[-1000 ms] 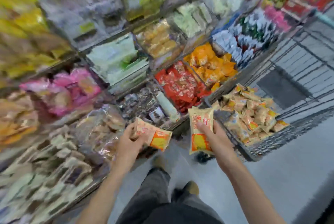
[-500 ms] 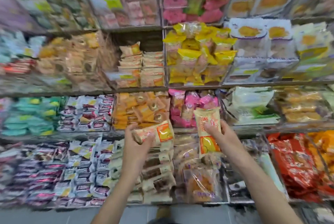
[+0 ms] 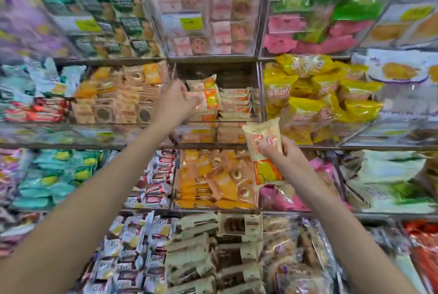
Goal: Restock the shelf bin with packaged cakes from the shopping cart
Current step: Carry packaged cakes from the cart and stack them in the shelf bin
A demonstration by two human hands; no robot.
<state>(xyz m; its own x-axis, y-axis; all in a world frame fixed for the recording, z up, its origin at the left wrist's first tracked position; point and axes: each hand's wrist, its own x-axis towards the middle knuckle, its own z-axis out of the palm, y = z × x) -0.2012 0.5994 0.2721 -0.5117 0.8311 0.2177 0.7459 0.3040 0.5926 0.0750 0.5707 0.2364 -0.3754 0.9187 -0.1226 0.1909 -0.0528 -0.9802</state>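
Landmark: the clear shelf bin (image 3: 237, 125) at centre of the rack, partly filled with stacked cream-and-orange cake packs (image 3: 234, 104). Left hand (image 3: 176, 102) reaches into the bin's left side over its front wall, fingers curled round one cake (image 3: 208, 96); that pack sits tilted against the top of the stack, orange end showing right of the hand. Whether it already rests on the stack cannot be told. Right hand (image 3: 278, 155) is below and right of the bin, in front of its lower right corner, gripping a second cake (image 3: 263, 151) at mid-length, thumb across the front; pack upright, white printed end up, orange end down, clear of the bin. Right of the bin: a bin of yellow packs (image 3: 327, 101). Left of it: beige and brown round-cake packs (image 3: 123, 101). Directly above it: pink packs (image 3: 206, 9) with a yellow-green price tag (image 3: 191, 22). Directly below it: orange packs (image 3: 213, 177). Further below: dark-and-cream packs (image 3: 213, 246). Edges of the view are blurred; labels unreadable.
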